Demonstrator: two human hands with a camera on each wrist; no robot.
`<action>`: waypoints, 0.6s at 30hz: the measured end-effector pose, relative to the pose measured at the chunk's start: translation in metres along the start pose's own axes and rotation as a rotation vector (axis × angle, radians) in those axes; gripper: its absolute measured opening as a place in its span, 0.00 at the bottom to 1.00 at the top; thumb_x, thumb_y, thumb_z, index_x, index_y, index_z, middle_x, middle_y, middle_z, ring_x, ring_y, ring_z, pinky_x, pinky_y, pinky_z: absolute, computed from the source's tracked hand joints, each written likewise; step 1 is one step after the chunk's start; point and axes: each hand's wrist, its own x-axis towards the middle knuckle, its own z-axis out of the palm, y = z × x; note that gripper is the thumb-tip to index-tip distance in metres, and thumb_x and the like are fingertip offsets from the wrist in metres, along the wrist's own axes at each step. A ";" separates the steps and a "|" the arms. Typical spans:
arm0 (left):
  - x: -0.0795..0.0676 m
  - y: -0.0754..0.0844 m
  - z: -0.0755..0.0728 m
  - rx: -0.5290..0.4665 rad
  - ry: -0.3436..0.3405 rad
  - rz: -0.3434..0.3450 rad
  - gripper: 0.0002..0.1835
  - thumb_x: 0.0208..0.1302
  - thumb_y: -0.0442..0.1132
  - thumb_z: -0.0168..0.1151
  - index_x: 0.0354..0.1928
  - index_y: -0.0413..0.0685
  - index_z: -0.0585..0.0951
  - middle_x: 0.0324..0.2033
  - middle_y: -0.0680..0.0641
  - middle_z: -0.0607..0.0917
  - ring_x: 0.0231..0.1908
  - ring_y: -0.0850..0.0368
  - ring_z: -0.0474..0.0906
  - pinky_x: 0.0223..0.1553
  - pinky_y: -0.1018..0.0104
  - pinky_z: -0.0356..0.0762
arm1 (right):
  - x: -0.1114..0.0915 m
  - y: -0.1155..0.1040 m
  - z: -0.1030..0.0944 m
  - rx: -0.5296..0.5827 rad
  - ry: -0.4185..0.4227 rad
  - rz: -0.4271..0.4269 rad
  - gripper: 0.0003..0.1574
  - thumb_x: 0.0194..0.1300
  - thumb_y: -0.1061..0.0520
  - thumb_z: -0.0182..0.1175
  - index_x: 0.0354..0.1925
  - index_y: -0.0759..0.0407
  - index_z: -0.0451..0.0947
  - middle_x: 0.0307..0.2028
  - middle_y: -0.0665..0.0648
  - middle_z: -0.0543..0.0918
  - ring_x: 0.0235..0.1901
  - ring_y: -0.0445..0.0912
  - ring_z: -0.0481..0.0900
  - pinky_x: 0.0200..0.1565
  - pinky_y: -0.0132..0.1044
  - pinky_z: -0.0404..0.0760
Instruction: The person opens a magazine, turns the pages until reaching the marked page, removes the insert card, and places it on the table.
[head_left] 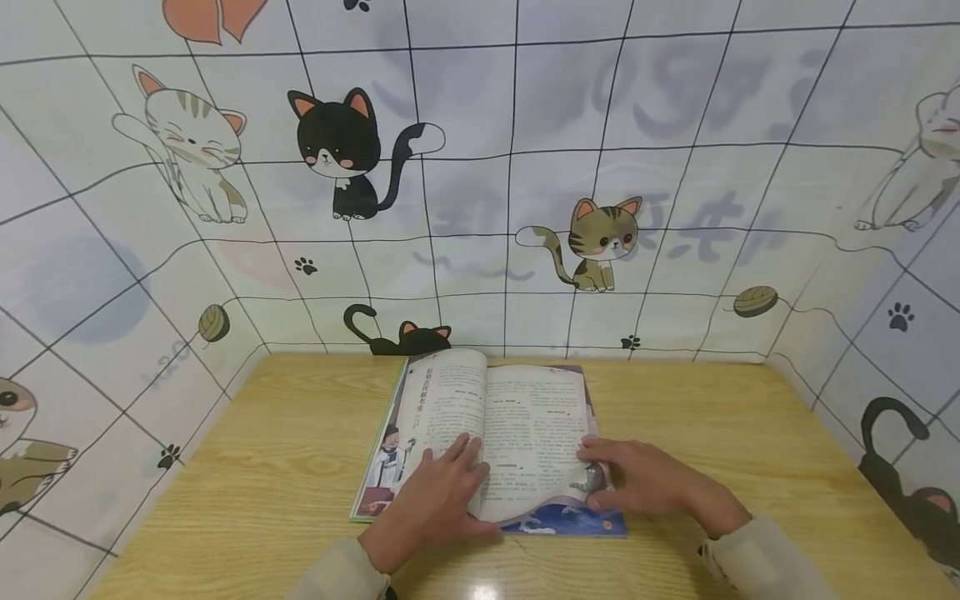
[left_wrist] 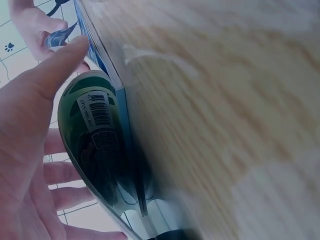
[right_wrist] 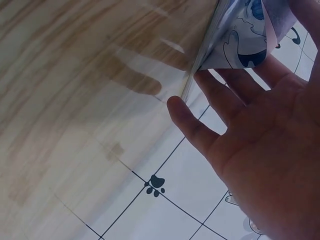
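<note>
An open magazine [head_left: 525, 433] lies on the table, its pages printed with text and coloured pictures. My left hand [head_left: 442, 492] rests across the lower part of the left page near the fold, fingers extended. In the left wrist view its thumb [left_wrist: 65, 60] lies by the bottom edge of the pages, and the cover with a barcode label [left_wrist: 97, 110] bows up. At the right edge, my right hand [head_left: 637, 479] pinches a page whose lower edge curls up, baring a blue picture page [head_left: 562, 518] beneath. In the right wrist view the curled page [right_wrist: 245, 45] stands by the fingers.
The wooden table [head_left: 277, 450] extends to both sides of the magazine. Behind and beside it hangs a white gridded covering [head_left: 465, 192] printed with cartoon cats, paw prints and yarn balls. Light glares off the table's front.
</note>
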 end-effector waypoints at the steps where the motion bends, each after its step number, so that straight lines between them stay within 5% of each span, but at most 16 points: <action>1: 0.000 0.000 0.000 0.001 0.001 0.002 0.46 0.49 0.79 0.59 0.59 0.52 0.80 0.68 0.42 0.71 0.69 0.43 0.65 0.52 0.38 0.75 | 0.001 -0.001 -0.001 -0.002 0.000 0.002 0.50 0.56 0.27 0.64 0.65 0.59 0.75 0.68 0.63 0.71 0.67 0.65 0.67 0.63 0.64 0.65; 18: -0.001 -0.002 -0.001 0.046 0.027 0.029 0.42 0.52 0.78 0.58 0.57 0.52 0.82 0.66 0.42 0.73 0.67 0.42 0.68 0.50 0.40 0.77 | 0.002 0.001 -0.005 0.061 -0.030 0.016 0.52 0.59 0.28 0.62 0.67 0.61 0.71 0.68 0.64 0.70 0.68 0.64 0.66 0.64 0.64 0.63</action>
